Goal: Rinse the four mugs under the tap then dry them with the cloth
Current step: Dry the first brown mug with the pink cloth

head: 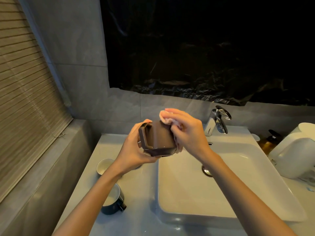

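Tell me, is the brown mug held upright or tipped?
Tipped. The left hand holds the brown mug on its side, handle facing the camera, while the right hand presses the cloth against it.

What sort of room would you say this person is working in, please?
Most likely a home bathroom: a white basin set in a counter with a chrome tap behind it, grey tiled walls, and a pump bottle beside the basin.

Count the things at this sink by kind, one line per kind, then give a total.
Mugs: 3, a brown mug in the hands and two on the counter
Cloth: 1
Tap: 1
Pump bottle: 1
Total: 6
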`<state>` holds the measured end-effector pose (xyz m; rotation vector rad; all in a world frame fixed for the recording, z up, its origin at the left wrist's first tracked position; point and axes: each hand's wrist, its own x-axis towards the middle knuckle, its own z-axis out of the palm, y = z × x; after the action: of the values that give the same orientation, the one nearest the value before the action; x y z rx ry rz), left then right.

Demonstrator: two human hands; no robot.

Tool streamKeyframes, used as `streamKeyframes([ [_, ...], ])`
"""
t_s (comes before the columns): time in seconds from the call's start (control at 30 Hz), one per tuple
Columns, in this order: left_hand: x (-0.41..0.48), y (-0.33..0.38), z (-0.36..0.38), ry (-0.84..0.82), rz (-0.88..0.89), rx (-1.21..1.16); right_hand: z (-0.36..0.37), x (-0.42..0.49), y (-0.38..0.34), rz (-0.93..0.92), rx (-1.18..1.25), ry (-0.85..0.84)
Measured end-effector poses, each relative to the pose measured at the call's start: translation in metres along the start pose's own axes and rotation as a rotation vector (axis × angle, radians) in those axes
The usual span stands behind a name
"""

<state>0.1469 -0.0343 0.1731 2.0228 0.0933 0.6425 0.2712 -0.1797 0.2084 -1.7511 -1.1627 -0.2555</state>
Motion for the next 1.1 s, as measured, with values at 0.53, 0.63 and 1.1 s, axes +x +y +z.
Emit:
streamKeyframes([
  [0.53, 0.009, 0.002, -0.003, 0.022, -0.069, -0.151, -0.004, 0.007, -0.009, 0.047, 0.117, 0.077],
  [0.63, 0.010, -0.003, -0.007, 0.064, -0.099, -0.190, -0.004, -0.018, -0.011, -0.053, 0.131, 0.046],
  [1.1, 0.008, 0.010, -0.013, -0.005, -0.126, -0.197, -0.035, -0.012, 0.002, 0.476, 0.322, -0.327],
])
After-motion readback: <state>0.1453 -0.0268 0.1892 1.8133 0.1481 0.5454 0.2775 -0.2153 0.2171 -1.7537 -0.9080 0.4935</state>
